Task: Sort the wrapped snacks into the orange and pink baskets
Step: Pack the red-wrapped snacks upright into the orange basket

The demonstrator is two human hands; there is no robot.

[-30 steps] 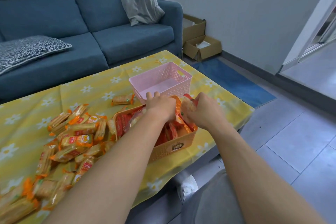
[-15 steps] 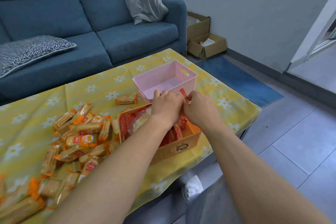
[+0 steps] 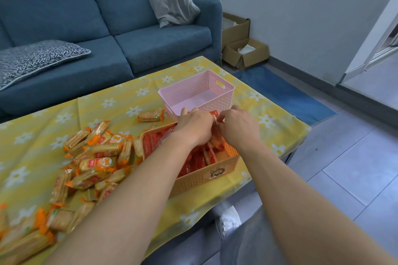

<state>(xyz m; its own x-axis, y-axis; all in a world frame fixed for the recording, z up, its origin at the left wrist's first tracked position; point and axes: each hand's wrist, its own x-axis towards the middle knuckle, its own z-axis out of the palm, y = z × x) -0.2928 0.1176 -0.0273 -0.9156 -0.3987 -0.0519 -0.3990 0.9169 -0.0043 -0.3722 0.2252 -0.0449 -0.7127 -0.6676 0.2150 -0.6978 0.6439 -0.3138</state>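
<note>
left hand (image 3: 195, 129): curled on the red snack (image 3: 213, 113), fingertips hidden
right hand (image 3: 241, 128): pinches the same wrapper
orange basket (image 3: 204, 176): under both hands, contents partly covered
pink basket (image 3: 217, 80): just behind
snack pile (image 3: 97, 157): on the counter (image 3: 43, 127), cut off at the left

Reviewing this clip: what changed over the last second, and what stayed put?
The left hand and right hand drew together over the orange basket, closing the gap between them; both now appear to pinch one red snack by the pink basket wall. Baskets, snack pile and lone snack stayed put.
</note>
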